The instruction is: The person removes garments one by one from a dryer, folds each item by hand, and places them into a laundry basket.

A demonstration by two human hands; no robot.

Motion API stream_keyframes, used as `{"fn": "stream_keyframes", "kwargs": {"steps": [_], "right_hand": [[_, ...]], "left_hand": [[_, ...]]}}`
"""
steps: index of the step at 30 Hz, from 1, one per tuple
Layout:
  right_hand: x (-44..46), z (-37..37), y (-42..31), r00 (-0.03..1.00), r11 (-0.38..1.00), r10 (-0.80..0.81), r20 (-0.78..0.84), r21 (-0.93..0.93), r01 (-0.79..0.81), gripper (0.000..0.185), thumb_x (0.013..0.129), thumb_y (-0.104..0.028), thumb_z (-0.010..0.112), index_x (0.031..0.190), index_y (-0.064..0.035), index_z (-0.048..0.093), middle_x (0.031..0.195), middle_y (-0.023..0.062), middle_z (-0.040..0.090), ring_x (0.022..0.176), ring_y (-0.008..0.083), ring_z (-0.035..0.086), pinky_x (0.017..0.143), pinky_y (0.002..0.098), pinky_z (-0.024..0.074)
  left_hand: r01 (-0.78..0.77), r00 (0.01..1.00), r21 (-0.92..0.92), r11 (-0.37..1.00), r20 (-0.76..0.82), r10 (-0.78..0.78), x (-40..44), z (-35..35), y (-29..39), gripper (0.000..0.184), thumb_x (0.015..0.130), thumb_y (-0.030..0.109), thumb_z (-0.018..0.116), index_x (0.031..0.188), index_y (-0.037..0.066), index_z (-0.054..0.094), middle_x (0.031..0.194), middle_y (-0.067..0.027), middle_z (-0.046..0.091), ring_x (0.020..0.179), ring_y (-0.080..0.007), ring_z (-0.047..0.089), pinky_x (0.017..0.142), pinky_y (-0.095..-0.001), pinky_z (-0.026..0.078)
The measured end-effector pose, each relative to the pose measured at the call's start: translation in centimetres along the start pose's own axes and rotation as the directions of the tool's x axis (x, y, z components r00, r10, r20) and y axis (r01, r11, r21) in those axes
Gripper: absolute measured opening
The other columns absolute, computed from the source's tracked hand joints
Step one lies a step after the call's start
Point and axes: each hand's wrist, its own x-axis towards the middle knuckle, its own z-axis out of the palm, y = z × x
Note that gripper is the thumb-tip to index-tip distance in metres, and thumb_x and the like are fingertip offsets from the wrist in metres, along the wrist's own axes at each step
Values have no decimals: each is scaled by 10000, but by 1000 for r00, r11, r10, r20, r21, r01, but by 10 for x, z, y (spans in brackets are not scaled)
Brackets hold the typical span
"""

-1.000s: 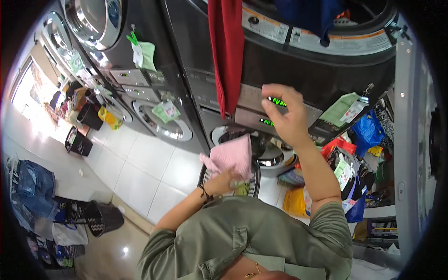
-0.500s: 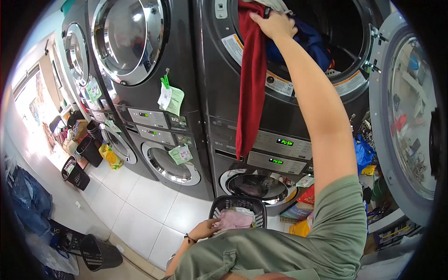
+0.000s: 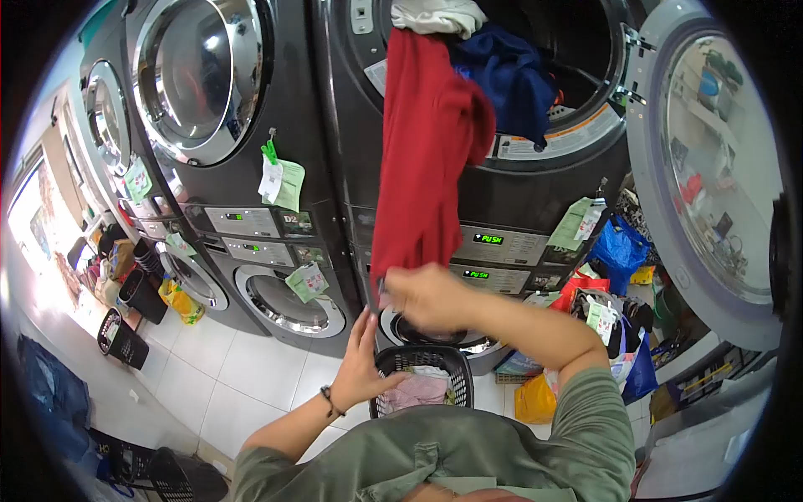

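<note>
A long red garment point(image 3: 422, 142) hangs out of the open dryer drum point(image 3: 577, 42) and down the machine's front. At its lower end my right hand point(image 3: 427, 297) is closed on the fabric, slightly blurred. Just below it, my left hand point(image 3: 360, 368) points upward with fingers stretched and thumb apart, its fingertips close to the garment's lower end; whether they touch cannot be told. A dark blue garment point(image 3: 506, 79) and a white cloth point(image 3: 439, 15) lie over the drum's lip. Beneath my hands stands a black basket point(image 3: 464, 368) holding a pink cloth point(image 3: 416, 391).
The round dryer door point(image 3: 719, 167) stands swung open at the right. Bags, including a blue one point(image 3: 621, 251) and a yellow one point(image 3: 535, 402), crowd the floor there. More stacked machines point(image 3: 293, 100) line the left, with further black baskets point(image 3: 121, 339) on the tiled floor.
My right hand has come down from the drum opening to the red garment's lower end. More of that garment hangs out. My left hand has risen from the basket towards my right hand.
</note>
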Motion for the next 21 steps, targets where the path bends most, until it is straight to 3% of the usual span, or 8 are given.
{"fn": "stream_keyframes", "kwargs": {"steps": [1, 3, 5, 12, 16, 17, 19, 21], "right_hand": [[-16, 21, -6, 989, 999, 37, 146, -27, -33, 220, 922, -262, 547, 879, -66, 458, 643, 184, 552, 629, 410, 602, 537, 481, 467], [-41, 50, -19, 988, 980, -107, 109, 181, 86, 187, 888, -203, 559, 887, -54, 447, 610, 189, 533, 592, 407, 591, 515, 510, 439], [-52, 45, -34, 950, 994, -60, 306, 102, 30, 202, 900, -209, 559, 885, -37, 454, 641, 190, 539, 612, 403, 588, 536, 492, 439], [-115, 99, -18, 973, 900, -52, 226, 432, -52, 229, 959, -240, 526, 881, -26, 505, 725, 187, 539, 649, 328, 577, 595, 417, 438], [-141, 120, 4, 802, 659, 528, 279, 462, -594, 230, 942, -242, 581, 893, -18, 558, 709, 77, 515, 666, 80, 477, 588, 309, 416], [-136, 126, 9, 856, 745, 515, -41, 514, -424, 256, 925, -255, 591, 830, -22, 548, 665, 134, 556, 623, 146, 513, 583, 343, 433], [-127, 112, 19, 754, 716, 643, -137, 458, -527, 314, 908, -256, 614, 744, -3, 527, 633, 156, 495, 582, 163, 480, 565, 357, 410], [-120, 102, 46, 782, 811, 548, -296, 417, -411, 292, 869, -279, 641, 792, -5, 573, 707, 141, 535, 654, 263, 522, 636, 359, 429]], "left_hand": [[-47, 992, 9, 999, 116, 46, 8, 13, -11, 768, 726, 244, 787, 1368, 47, 413, 1355, -179, 469, 1234, -256, 497, 924, -384, 472], [4, 972, -172, 985, 233, 37, 21, 49, -22, 724, 739, 241, 773, 1346, 44, 431, 1325, -173, 490, 1202, -256, 515, 914, -379, 474], [100, 962, -374, 922, 272, 6, 26, 83, -25, 679, 752, 237, 759, 1324, 40, 449, 1295, -168, 511, 1171, -256, 533, 904, -375, 476], [340, 895, -648, 682, 445, -24, -46, 115, -31, 528, 797, 224, 710, 1247, 29, 513, 1190, -148, 584, 1060, -257, 595, 868, -359, 484], [573, 765, -491, 656, 608, -213, -80, 104, -20, 466, 807, 269, 703, 1172, 22, 553, 1056, -149, 633, 937, -274, 643, 807, -352, 497], [598, 716, -355, 719, 639, -280, -51, 78, -6, 414, 801, 273, 708, 1106, 18, 592, 956, -141, 662, 879, -269, 658, 775, -355, 504], [392, 901, -435, 810, 360, -242, -32, 88, -24, 309, 795, 244, 718, 970, 2, 637, 787, -136, 654, 735, -204, 645, 695, -341, 501], [524, 840, -410, 747, 393, -373, 18, 56, -3, 273, 844, 205, 675, 1011, -7, 629, 812, -102, 654, 716, -131, 583, 686, -301, 490]]}}
